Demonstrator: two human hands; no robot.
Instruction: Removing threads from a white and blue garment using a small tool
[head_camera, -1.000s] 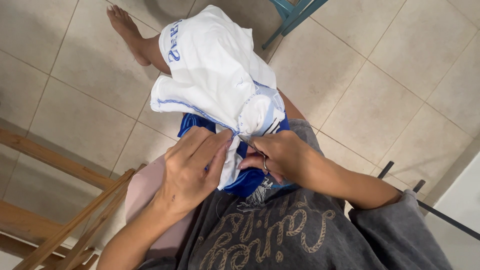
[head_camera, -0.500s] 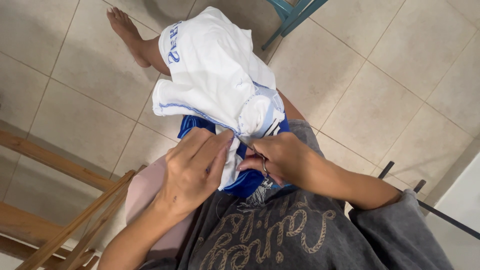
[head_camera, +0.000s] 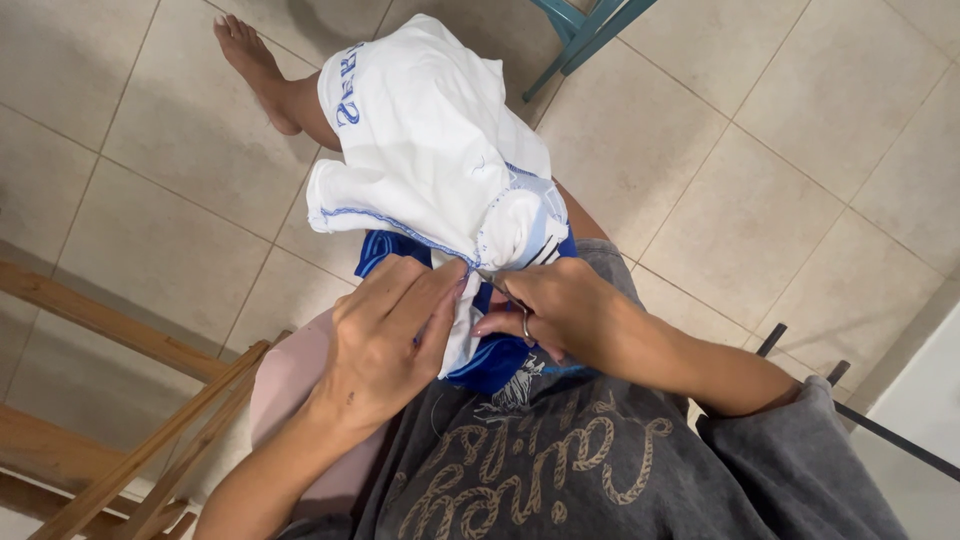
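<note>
beige floor tiles (head_camera: 820, 130), crumpled white garment (head_camera: 430, 150), metal scissors (head_camera: 510, 300)

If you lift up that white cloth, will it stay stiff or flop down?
Probably flop: the white cloth already drapes and bunches over the knee. It looks thin, so likely light. Where the left hand pinches it, it creases easily.

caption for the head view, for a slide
Left hand pinches a white and blue garment while right hand works small scissors at its seam.

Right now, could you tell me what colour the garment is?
White garment with blue stitched trim, clearest in the head view.
</note>
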